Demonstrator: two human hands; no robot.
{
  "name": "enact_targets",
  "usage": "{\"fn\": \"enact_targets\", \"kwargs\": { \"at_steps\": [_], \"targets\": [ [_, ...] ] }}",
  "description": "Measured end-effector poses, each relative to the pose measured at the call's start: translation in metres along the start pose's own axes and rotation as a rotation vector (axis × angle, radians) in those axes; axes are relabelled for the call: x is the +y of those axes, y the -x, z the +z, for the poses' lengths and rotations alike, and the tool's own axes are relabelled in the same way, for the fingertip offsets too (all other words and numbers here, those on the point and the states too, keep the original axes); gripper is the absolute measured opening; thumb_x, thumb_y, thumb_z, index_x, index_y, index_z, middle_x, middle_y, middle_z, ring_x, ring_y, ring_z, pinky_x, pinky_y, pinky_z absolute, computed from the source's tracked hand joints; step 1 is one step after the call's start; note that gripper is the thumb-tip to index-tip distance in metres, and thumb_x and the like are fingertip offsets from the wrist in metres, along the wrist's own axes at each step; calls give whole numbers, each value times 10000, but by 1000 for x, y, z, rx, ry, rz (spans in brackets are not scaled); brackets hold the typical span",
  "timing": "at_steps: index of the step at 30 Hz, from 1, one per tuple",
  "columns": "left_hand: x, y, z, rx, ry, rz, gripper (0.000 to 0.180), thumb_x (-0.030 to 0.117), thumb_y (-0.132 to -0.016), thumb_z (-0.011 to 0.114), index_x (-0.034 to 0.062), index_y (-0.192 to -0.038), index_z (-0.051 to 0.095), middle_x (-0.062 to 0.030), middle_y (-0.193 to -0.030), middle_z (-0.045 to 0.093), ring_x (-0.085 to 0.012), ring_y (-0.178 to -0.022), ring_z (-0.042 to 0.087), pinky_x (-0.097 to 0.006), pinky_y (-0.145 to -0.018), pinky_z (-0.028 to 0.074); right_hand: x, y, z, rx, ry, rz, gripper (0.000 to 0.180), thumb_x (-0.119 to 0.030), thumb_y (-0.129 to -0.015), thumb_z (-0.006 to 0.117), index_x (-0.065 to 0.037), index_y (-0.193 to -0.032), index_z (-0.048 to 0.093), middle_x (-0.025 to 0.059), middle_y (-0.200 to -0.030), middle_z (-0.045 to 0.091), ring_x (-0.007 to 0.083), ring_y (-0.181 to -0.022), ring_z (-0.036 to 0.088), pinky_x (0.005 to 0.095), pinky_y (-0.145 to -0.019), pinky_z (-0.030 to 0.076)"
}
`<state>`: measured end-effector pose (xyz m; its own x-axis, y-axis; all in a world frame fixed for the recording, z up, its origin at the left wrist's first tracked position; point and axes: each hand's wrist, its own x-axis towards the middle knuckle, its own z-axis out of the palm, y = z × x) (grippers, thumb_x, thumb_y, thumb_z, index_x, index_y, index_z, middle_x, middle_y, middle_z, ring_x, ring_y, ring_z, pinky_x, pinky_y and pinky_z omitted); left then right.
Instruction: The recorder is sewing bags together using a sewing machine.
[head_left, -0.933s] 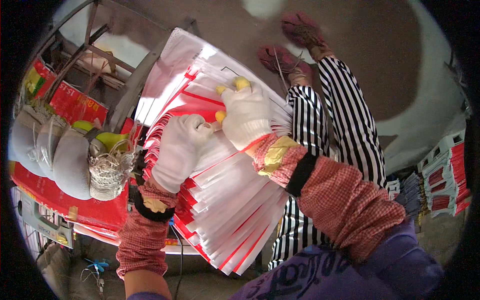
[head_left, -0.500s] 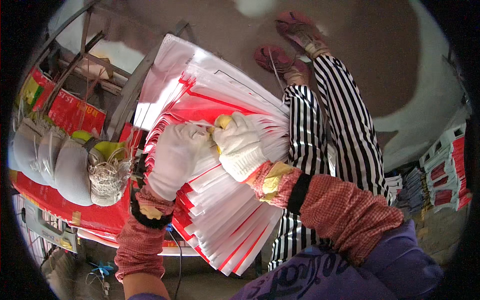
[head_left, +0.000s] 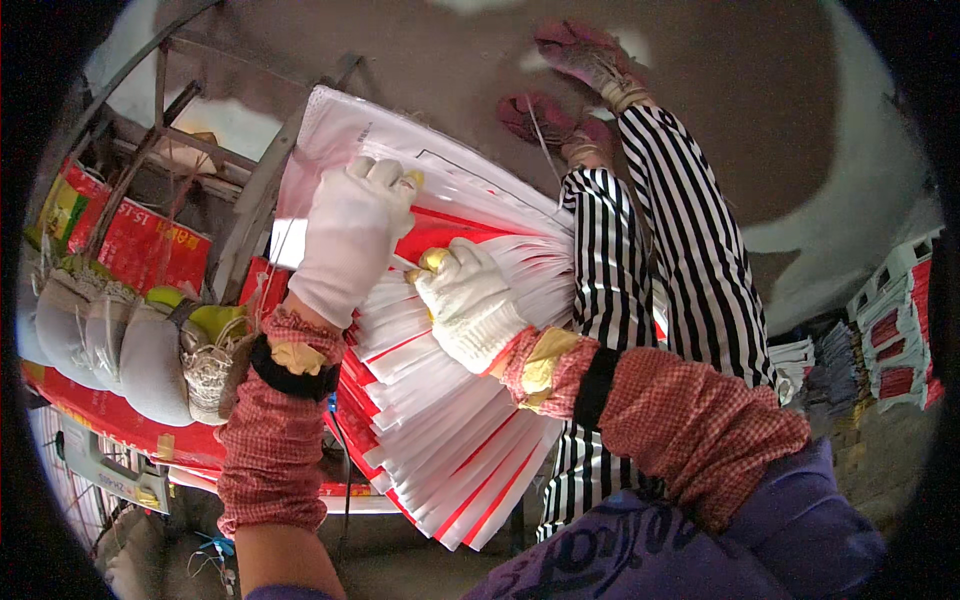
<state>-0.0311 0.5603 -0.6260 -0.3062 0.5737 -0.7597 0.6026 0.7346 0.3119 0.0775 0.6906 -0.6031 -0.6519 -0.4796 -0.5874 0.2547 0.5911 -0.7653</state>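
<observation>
"Since the leaves are so loosely fanned, where does the whole stack lie?"

"The fanned stack of white-and-red printed sheets (head_left: 455,440) is directly in front of the person, left of the striped trousers (head_left: 605,250) and right of a tied grey bundle (head_left: 155,365)."

"And the hands?"

"The gloved left hand (head_left: 350,235) is over the stack's far left part, fingers curled, back toward us; I can't tell whether they pinch anything. The gloved right hand (head_left: 468,305) is nearer the middle, fingers folded in, its yellow fingertips (head_left: 433,259) at a pale edge just near of the red panel (head_left: 440,224). Whether that edge is pinched, I can't tell."

"How would you expect it to handle?"

"Each sheet looks thin, light and limp, with a slight sheen, so leaves may slip over one another or crease. Together they'd probably be heavy and sag."

"Where to take hold, then?"

"For one, its free edge, between thumb and forefinger; for all, where the leaves lie closest, with a palm underneath."
</observation>
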Motion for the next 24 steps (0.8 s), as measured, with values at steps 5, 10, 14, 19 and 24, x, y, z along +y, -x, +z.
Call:
{"fn": "enact_targets", "kwargs": {
  "at_steps": [5, 10, 14, 19, 24],
  "targets": [
    [3, -12, -9, -165, -47, -37, 212, 221, -682, 704, 120, -864, 661, -42, -1058, 593, -252, -952, 564, -377, -755, 462, -2, 0, 0, 33, 1, 4, 192, -189, -779, 526, -93, -902, 638, 87, -912, 604, 264, -904, 550, 389, -841, 407],
    [-4, -8, 3, -31, 31, 59, 183, 178, -642, 687, 108, -809, 659, -51, -1046, 606, -264, -937, 566, -386, -755, 471, 0, -1, -6, -44, -18, 47, 192, -185, -775, 528, -91, -902, 638, 85, -919, 606, 261, -905, 550, 390, -839, 408],
    [-6, 1, 13, 20, 175, 49, 89, 122, -650, 652, 102, -737, 649, -63, -1029, 620, -271, -935, 569, -390, -718, 471, 1, -1, -2, 9, -38, 27, 184, -189, -772, 534, -89, -888, 637, 85, -919, 606, 262, -904, 549, 386, -835, 409],
    [2, 10, 13, -96, 32, 71, 53, 151, -699, 606, 105, -701, 632, -54, -888, 618, -262, -845, 579, -393, -674, 465, 4, 1, 1, 49, -28, -2, 164, -180, -767, 540, -85, -865, 630, 90, -905, 607, 270, -889, 551, 397, -817, 418],
    [28, 43, 12, -492, 75, 5, 88, 187, -732, 565, 132, -746, 633, -41, -720, 572, -248, -729, 569, -385, -652, 450, 25, -6, -17, -191, -306, 73, 178, -155, -738, 571, -77, -885, 634, 106, -921, 603, 313, -910, 559, 436, -804, 433]
  ]
}}
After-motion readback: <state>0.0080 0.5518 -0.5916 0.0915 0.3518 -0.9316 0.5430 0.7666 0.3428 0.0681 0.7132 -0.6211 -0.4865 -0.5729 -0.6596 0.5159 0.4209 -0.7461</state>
